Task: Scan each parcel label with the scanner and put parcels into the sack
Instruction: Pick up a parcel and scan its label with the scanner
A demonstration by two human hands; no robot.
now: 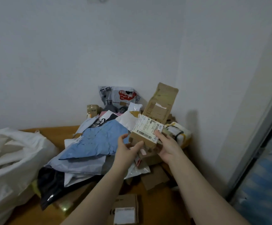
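At the centre right of the frame, above the heap, a small cardboard box (141,141) is held between both hands with its white label (148,129) turned up toward the camera. The right hand (167,147) grips the box's right end, thumb lying on the label's edge. The left hand (127,149) cups the lower left corner, fingers curled beneath it. No scanner shows anywhere in view, so I cannot tell whether this label has been read yet.

Most of the job looks undone. A big pile is waiting on the wooden surface (54,133): a crumpled blue mailer (97,142), grey and white bags, a tall brown carton (161,103) against the wall, and a flat labelled box (126,210) at the bottom of the frame. The white sack (10,159) slumps at the left edge, well apart from the held box. It bulges, but its contents are hidden.
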